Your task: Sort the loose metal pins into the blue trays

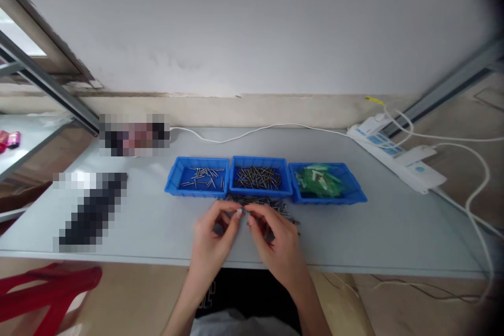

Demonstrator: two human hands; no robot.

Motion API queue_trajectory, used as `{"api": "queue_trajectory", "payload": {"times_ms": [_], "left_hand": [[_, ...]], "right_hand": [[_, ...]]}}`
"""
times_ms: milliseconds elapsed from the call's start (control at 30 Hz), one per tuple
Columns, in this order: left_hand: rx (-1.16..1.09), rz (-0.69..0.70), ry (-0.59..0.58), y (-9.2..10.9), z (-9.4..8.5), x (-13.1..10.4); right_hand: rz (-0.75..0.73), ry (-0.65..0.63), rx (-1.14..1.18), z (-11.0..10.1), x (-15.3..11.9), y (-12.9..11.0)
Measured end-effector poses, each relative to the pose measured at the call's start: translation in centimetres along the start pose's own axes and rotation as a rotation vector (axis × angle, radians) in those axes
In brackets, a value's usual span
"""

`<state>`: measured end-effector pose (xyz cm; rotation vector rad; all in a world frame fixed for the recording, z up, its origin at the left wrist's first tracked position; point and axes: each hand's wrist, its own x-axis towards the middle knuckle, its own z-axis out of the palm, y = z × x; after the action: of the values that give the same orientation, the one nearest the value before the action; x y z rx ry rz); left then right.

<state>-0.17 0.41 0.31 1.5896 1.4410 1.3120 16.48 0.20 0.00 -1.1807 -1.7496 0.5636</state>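
Note:
My left hand and my right hand meet near the table's front edge, both closed in a pinch with fingertips almost touching. A tiny piece sits between the fingertips, too small and covered to name. Just beyond and partly under my right hand lies a pile of thin metal pins. Past it, a blue bin holds many similar pins. To its left, another blue bin contains fewer, scattered pins. The right-hand blue bin holds green plastic bags with white pieces.
A white power strip with plugs and cables lies at the table's right. One white cable runs along the back towards a blurred-out item. Another blurred dark item lies left. A red stool stands below the left edge.

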Motion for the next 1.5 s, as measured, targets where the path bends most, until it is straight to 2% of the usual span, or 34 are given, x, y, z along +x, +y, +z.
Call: {"api": "queue_trajectory", "payload": {"times_ms": [100,233,367,467,533,667,867,1200,1500], "left_hand": [[0.12,0.044,0.243,0.2,-1.0,0.0],[0.369,0.095,0.452,0.7,-3.6,2.1],[0.537,0.077,0.464,0.5,-5.2,3.9],[0.517,0.081,0.484,0.1,-4.8,3.1],[0.458,0.111,0.431,-0.3,-4.0,1.9],[0.451,0.181,0.183,-1.1,-2.9,0.3],[0.519,0.128,-0.05,-1.4,-3.3,0.5],[0.723,0.067,-0.107,-2.3,-2.8,0.6],[0.709,0.025,-0.184,-2.1,-2.9,0.8]], "right_hand": [[0.013,-0.008,-0.01,-0.1,0.0,0.0],[0.007,-0.006,-0.02,-0.2,0.0,0.0],[-0.002,0.007,-0.029,-0.1,0.0,0.2],[-0.038,0.032,-0.082,0.2,0.0,0.4],[-0.092,0.035,-0.151,0.4,0.1,0.5],[-0.159,-0.024,-0.339,0.8,0.3,0.6],[-0.143,-0.043,-0.446,1.3,0.2,1.1],[-0.137,0.0,-0.438,1.2,0.1,1.1],[-0.125,0.013,-0.373,0.9,0.3,0.7]]}}
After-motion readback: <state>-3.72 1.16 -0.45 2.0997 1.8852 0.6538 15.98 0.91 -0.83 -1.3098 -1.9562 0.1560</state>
